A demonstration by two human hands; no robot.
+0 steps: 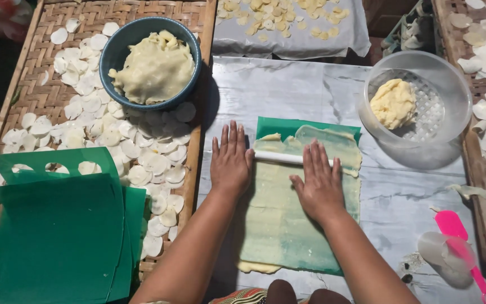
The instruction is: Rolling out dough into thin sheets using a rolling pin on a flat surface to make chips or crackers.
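- Left hand [230, 160] flat, palm down, fingers together and stretched out, resting on one end of a thin white rolling pin [279, 158].
- Right hand [320, 183] flat on the other end, fingers [317, 155] slightly spread, tips reaching past the pin.
- Pin lying crosswise under both palms, bare only between the hands.
- Beneath it, a thin dough sheet [279, 217] spread over a green plastic sheet [293, 250] on the table [400, 208].
- Blue bowl [120, 48] of dough well off to the left.

On the grey marble-patterned table [400, 197], a thin sheet of pale dough [288, 214] lies on a green plastic sheet [277, 126]; a white rolling pin [279, 158] crosses its far end. A clear plastic bowl [417, 65] sits at the right edge.
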